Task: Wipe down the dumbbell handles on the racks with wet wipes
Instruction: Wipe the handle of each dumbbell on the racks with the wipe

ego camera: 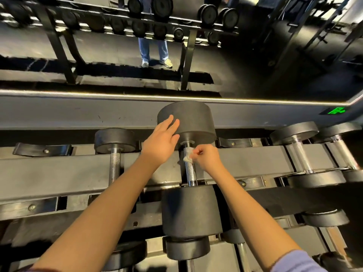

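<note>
right hand [206,157] pinches a small wadded wipe [188,156] on the handle [190,167] top; left hand [164,140] flat on the dumbbell head [186,119]. Risk: wad slips off the knurling, lower handle missed

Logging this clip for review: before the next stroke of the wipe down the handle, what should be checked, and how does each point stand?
1. Wipe pinched in the right hand: ok.
2. Wipe touching the handle: ok, near its far end.
3. Left hand steadying the far weight: ok, fingers straight against its side.
4. Dumbbell lying across the rack: ok.
5. Bare handle free down to the near weight: ok.
6. Wipe wet enough: cannot tell.
</note>
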Demonstrator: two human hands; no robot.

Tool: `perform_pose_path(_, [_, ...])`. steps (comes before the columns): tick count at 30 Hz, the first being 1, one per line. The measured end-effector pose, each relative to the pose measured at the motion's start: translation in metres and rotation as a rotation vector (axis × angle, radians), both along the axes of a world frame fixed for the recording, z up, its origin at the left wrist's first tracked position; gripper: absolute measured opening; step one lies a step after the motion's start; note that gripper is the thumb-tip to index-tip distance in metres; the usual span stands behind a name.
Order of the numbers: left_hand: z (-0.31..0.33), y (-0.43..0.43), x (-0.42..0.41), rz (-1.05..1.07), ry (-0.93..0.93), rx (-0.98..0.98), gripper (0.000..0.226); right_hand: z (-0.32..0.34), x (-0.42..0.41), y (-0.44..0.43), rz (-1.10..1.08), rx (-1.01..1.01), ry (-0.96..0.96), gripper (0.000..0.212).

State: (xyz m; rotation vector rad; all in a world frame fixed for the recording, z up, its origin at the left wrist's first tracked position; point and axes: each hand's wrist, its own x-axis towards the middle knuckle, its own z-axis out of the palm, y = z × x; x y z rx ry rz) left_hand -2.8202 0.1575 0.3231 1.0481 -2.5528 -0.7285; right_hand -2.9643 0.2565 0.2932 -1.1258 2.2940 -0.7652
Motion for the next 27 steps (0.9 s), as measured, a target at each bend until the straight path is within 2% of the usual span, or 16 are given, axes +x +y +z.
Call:
perform_pose_path(3, [0.000, 0.000, -0.002, 0.020, -0.011, 0.010, 0.051, -0.003, 0.001, 0.016, 0.064, 0.091, -0.029, 0.013])
perform_pose_path(5, [0.000, 0.000, -0.003, 0.030, -0.006, 0.019, 0.051, -0.002, 0.002, 0.013, 0.023, 0.041, -0.038, 0.017])
perform_pose_path(8, [0.000, 0.001, -0.003, 0.032, 0.010, 0.030, 0.051, 0.001, 0.002, -0.003, -0.045, -0.107, -0.026, 0.038])
perform_pose_path(10, [-0.002, 0.000, -0.002, 0.030, 0.022, 0.028, 0.051, 0.003, 0.002, -0.009, -0.066, -0.126, -0.050, 0.032])
perform_pose_path(13, [-0.003, 0.000, -0.002, 0.028, 0.023, 0.011, 0.051, 0.005, 0.001, 0.002, -0.013, -0.008, -0.084, 0.018])
perform_pose_path(17, [-0.005, -0.001, -0.002, 0.018, 0.030, 0.012, 0.051, 0.006, 0.002, 0.023, 0.107, 0.276, -0.082, 0.026])
perform_pose_path(19, [-0.006, -0.001, -0.002, 0.016, 0.031, 0.024, 0.051, 0.007, 0.002, 0.021, 0.079, 0.274, -0.066, 0.027])
perform_pose_path(23, [-0.004, 0.001, -0.004, 0.015, 0.027, 0.038, 0.051, 0.005, 0.005, 0.013, -0.055, 0.113, -0.056, 0.031])
perform_pose_path(27, [-0.002, 0.004, -0.004, 0.014, 0.018, 0.048, 0.053, 0.005, 0.005, 0.019, 0.083, 0.334, -0.029, 0.032])
